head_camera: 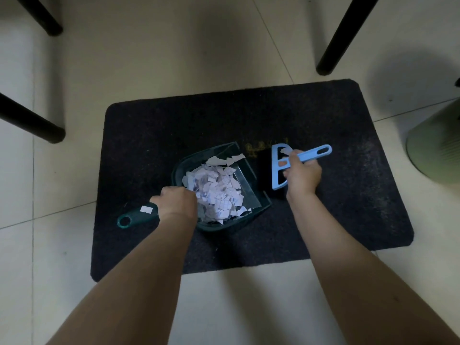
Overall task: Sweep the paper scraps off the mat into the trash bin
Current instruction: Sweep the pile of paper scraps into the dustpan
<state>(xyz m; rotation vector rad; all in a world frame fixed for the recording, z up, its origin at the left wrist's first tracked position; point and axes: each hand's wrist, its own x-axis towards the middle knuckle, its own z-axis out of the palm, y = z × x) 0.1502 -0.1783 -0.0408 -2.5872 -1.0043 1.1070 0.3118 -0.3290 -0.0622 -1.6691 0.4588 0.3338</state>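
A tiled floor (pixel 224 58) carries a dark rectangular mat (pixel 336 195), whose visible pile shows no loose scraps apart from faint pale specks toward its right side, too small to identify. A pale green trash bin (pixel 438 148) stands on the tiles just off the mat's right edge, only partly in view, and nothing shows it having received paper. Four black furniture legs (pixel 346 33) stand on the tiles beyond and to the left of the mat. At the mat's centre lies a dark green translucent dustpan (pixel 251 195), its mouth turned to the right and its tray heaped with the torn paper scraps (pixel 216 188); one small scrap clings to its handle. The left hand (pixel 176 202) grips that handle, fingers curled around it. Beside the dustpan's mouth stands a light blue hand brush (pixel 278 168), its dark bristles touching the mat, with a small scrap caught near its head. The right hand (pixel 302 176) holds the brush handle in a closed grasp. Judged from this arrangement, the gathering stage appears essentially complete; what remains is carrying the loaded pan to the bin and emptying it.
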